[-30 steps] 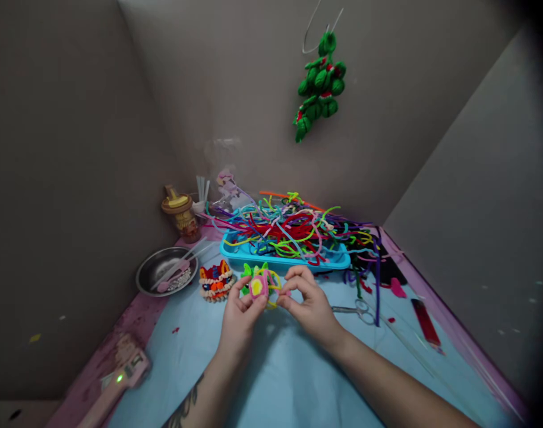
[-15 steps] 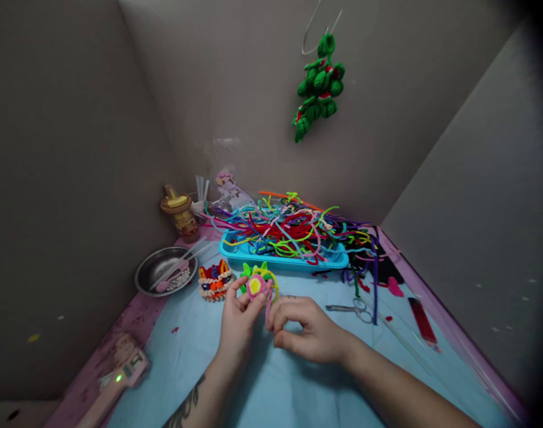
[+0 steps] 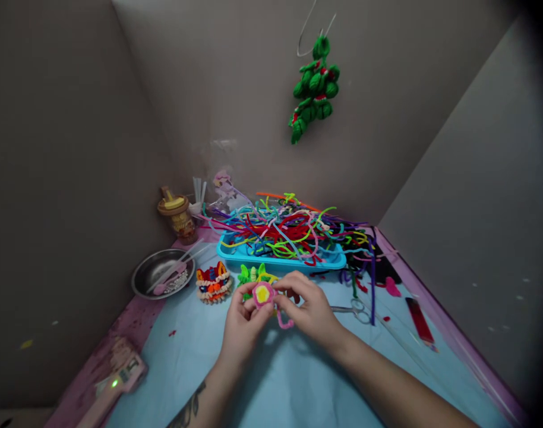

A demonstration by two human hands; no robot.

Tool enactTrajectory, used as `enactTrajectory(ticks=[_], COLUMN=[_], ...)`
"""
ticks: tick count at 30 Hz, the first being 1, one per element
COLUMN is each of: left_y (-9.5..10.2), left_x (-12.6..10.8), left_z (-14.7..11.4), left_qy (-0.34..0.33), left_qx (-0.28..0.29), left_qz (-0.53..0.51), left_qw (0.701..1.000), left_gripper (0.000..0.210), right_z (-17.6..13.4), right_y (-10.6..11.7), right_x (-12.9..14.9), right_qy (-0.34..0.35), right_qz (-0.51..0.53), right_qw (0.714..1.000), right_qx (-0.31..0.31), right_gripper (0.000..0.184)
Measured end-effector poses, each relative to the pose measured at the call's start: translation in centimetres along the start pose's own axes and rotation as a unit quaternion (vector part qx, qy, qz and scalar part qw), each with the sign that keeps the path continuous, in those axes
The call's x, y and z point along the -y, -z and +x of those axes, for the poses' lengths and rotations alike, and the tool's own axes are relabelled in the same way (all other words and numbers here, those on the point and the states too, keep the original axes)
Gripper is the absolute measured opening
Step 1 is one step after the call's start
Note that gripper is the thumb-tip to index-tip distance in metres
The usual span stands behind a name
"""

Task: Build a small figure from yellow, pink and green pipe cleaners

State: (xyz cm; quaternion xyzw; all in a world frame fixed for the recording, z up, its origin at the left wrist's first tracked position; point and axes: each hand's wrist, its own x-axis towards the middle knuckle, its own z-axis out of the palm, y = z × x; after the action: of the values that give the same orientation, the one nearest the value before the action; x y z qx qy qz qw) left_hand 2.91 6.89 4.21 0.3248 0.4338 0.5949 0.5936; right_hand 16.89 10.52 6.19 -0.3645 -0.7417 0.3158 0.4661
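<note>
One pink-yellow piece (image 3: 263,294); cup print (image 3: 183,224) unreadable

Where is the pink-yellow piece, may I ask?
The pink-yellow piece is below center in the head view, between the left hand and right hand, nearer than the blue tray.

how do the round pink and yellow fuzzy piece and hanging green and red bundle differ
The round pink and yellow fuzzy piece is held in the left hand; the lumpy green and red bundle hangs higher up. The piece is compact; the bundle, elongated. The piece has a yellow centre; the bundle is mostly green. Both are multicoloured.
</note>
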Motion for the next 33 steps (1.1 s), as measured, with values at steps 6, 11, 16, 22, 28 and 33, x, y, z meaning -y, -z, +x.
enactTrajectory(ticks=[6,11,16,22,28,33], left_y=[-0.09,-0.11,0.05,-0.05,0.24,0.47], left_x=[-0.01,-0.01,0.10,0.15,0.17,0.13], left_z=[-0.14,-0.12,0.00,-0.09,0.13,0.35], left_qy=[0.005,-0.006,-0.002,-0.004,0.021,0.035], left_qx=[0.002,-0.001,-0.008,0.000,0.023,0.042], left_qz=[-0.004,0.004,0.016,0.031,0.016,-0.004], left_qw=[1.000,1.000,1.000,1.000,0.999,0.999], left_gripper=[0.047,0.045,0.047,0.048,0.047,0.046], right_z=[-0.10,-0.15,-0.04,0.27,0.32,0.23], right_y=[-0.27,-0.32,-0.32,-0.04,-0.01,-0.01], right_x=[-0.20,-0.22,-0.44,-0.49,-0.58,-0.52], right_qy=[-0.016,-0.032,-0.062,-0.104,-0.095,-0.096], right_qz=[-0.004,-0.024,-0.033,-0.005,0.019,0.024], right_qw=[1.000,0.999,0.997,0.995,0.995,0.995], right_qx=[-0.011,-0.020,-0.026,0.010,0.009,0.015], right_gripper=[0.010,0.009,0.009,0.007,0.008,0.008])
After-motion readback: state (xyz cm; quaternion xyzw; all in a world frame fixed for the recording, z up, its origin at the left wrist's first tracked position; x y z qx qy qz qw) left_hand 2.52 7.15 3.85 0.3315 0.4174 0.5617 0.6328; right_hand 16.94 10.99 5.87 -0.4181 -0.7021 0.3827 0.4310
